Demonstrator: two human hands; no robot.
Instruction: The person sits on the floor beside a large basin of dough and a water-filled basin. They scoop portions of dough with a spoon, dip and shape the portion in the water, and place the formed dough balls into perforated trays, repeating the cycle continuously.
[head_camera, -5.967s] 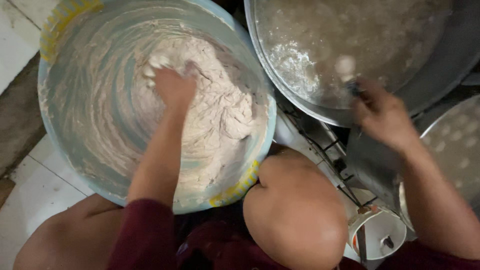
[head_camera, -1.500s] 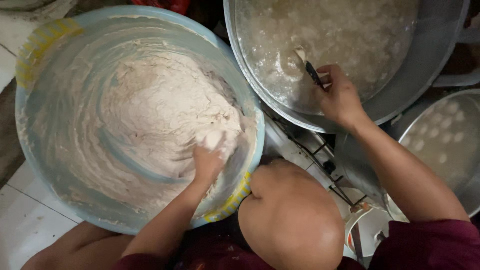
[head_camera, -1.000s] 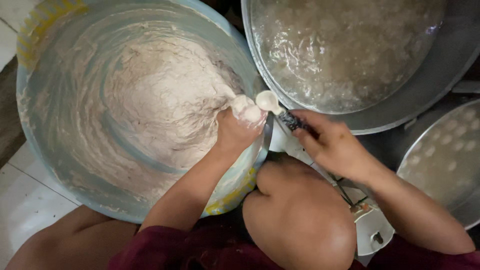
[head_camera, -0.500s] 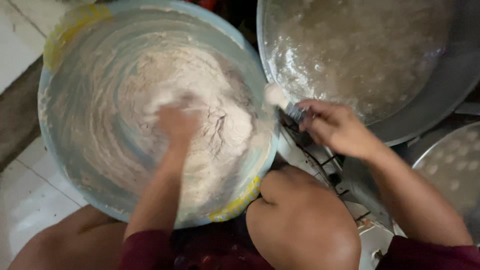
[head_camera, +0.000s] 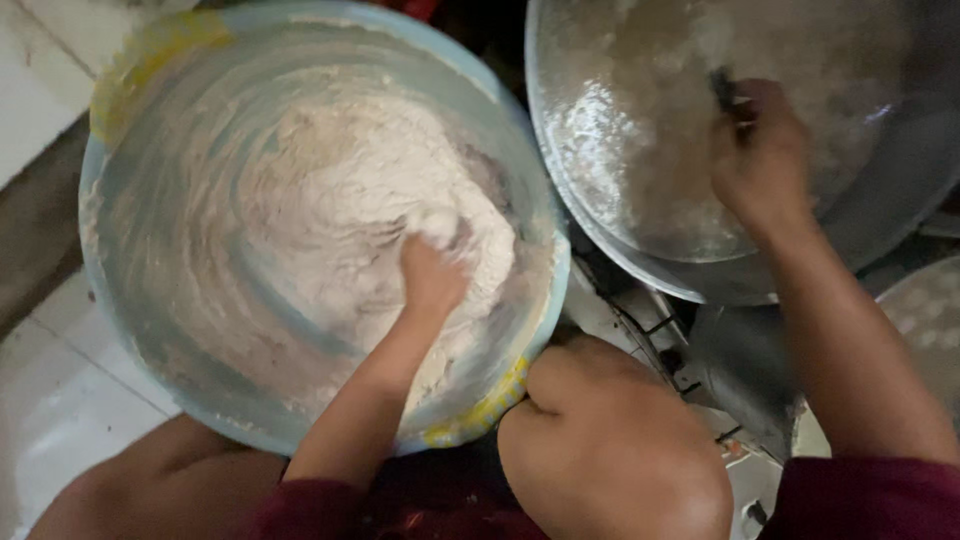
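**Both Hands Busy: Dough on One Side, Pan on the Other**

My left hand (head_camera: 432, 275) is sunk in the pale dough (head_camera: 370, 230) filling the blue bowl (head_camera: 150, 330), fingers curled round a soft lump. It looks sticky and heavy, best scooped from underneath. My right hand (head_camera: 758, 160) is closed on a dark spoon handle (head_camera: 722, 90) over the wide metal pan (head_camera: 620, 190) of cloudy liquid. My knee (head_camera: 610, 440) presses close against the bowl's rim, crowding the space between bowl and stove (head_camera: 660, 320).
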